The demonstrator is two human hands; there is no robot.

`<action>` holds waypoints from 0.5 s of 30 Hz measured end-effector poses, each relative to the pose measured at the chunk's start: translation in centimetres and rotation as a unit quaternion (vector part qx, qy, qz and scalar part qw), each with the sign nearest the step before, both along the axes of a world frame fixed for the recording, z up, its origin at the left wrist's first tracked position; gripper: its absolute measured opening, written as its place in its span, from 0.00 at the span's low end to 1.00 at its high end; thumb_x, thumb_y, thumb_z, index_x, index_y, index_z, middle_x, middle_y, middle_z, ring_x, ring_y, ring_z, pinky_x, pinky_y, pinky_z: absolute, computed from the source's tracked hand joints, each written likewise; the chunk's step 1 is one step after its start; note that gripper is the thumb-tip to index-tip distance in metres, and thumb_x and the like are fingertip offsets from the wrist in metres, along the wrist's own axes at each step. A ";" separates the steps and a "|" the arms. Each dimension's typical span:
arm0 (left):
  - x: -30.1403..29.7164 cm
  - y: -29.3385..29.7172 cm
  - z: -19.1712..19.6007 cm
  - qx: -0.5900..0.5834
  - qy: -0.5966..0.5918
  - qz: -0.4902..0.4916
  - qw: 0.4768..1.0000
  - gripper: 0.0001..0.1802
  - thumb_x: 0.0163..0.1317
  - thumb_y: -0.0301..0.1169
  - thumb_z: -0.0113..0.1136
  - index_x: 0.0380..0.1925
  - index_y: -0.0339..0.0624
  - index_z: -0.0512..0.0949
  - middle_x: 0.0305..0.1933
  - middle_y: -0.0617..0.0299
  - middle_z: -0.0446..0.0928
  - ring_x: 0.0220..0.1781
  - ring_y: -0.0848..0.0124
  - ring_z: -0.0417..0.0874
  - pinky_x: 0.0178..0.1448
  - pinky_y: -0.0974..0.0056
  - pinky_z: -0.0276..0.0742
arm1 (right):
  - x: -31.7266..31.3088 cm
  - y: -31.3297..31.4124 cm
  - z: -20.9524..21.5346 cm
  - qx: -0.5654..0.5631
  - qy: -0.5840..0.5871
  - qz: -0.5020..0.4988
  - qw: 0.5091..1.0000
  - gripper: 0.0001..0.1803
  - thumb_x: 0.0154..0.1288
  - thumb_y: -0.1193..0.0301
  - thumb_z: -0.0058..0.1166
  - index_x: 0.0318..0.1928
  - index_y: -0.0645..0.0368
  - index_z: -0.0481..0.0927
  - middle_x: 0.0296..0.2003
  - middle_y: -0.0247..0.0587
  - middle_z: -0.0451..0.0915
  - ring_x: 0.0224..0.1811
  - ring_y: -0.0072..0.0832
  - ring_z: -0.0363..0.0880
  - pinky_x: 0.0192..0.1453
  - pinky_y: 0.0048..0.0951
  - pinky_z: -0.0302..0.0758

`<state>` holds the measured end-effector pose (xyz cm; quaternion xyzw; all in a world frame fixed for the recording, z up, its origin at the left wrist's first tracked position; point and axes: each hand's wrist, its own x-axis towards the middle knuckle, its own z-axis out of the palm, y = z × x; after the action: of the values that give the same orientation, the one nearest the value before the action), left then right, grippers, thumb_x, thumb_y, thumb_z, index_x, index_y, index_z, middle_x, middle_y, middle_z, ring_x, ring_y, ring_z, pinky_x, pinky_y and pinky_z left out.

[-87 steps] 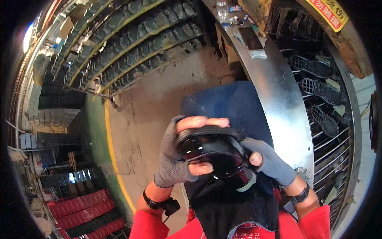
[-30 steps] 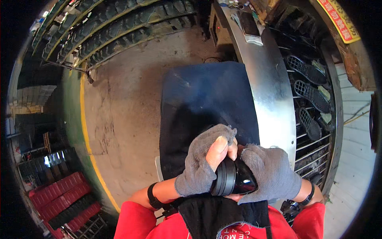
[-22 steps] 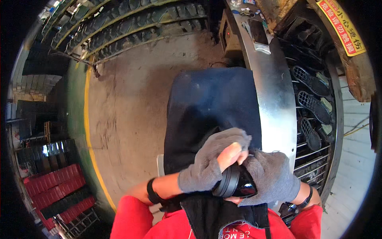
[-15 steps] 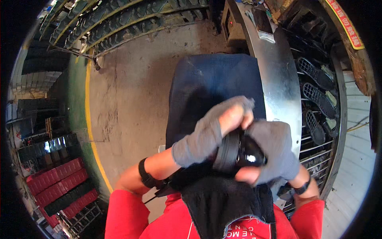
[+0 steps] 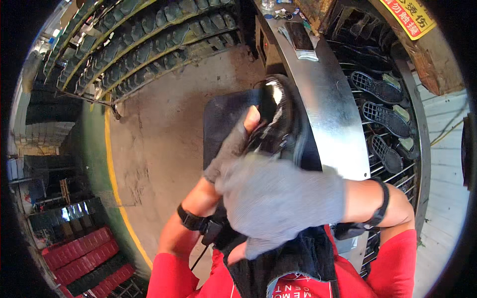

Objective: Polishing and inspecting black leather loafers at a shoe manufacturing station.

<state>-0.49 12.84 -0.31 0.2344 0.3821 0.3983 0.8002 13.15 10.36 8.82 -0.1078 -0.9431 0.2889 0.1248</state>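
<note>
A glossy black shoe (image 5: 273, 119) is held in front of me, its rounded toe pointing away, smeared by motion. My left hand (image 5: 231, 146), in a grey glove with bare fingertips, grips its left side; the thumb lies along the upper and the other fingers are hidden. Across the near end of the shoe lies my right hand (image 5: 280, 198), gloved alike, its back turned up and blurred. Its thumb sticks out toward me, while its other fingers do not show clearly. Beneath the shoe, dark blue cloth (image 5: 218, 119) covers my lap.
At my right runs a metal bench (image 5: 338, 119) with a phone (image 5: 300, 36) at its far end. Beyond it, black soles (image 5: 387, 113) rest on a barred rack. Shelves of dark shoe-shaped pieces (image 5: 164, 37) stand far left. Red slatted panels (image 5: 82, 253) are lower left.
The shoe has turned and moved away from my body, so its glossy toe now points forward. My right hand has swung left from the toe to the near end. My view has shifted slightly.
</note>
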 end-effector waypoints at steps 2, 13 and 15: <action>0.4 -0.4 -2.9 -0.122 -0.190 -0.008 0.974 0.41 0.74 0.68 0.51 0.63 0.40 0.78 0.53 0.57 0.86 0.52 0.68 0.89 0.56 0.60 0.88 | -1.4 -2.8 -4.5 -0.031 -0.059 0.050 0.997 0.33 0.63 0.39 0.59 0.24 0.59 0.87 0.28 0.49 0.80 0.39 0.45 0.82 0.46 0.44 0.80; -1.5 -3.4 -7.4 -0.042 -0.112 0.023 0.993 0.56 0.64 0.81 0.45 0.62 0.35 0.77 0.52 0.52 0.86 0.51 0.63 0.89 0.57 0.57 0.89 | 6.9 -6.8 -11.4 -0.466 0.156 -0.392 0.777 0.17 0.77 0.56 0.60 0.45 0.58 0.77 0.32 0.33 0.73 0.34 0.21 0.73 0.42 0.28 0.72; -1.2 -4.0 -6.0 -0.054 -0.099 0.026 0.993 0.55 0.64 0.80 0.44 0.62 0.35 0.77 0.53 0.53 0.86 0.50 0.63 0.89 0.56 0.58 0.89 | 7.1 -6.8 -10.9 -0.501 0.146 -0.382 0.763 0.19 0.74 0.57 0.64 0.48 0.58 0.75 0.33 0.31 0.71 0.36 0.22 0.72 0.43 0.28 0.72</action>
<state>-1.72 8.88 -6.31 0.1397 0.3280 0.4191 0.8351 20.22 3.54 -2.09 -0.4626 -0.5153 0.6609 0.2893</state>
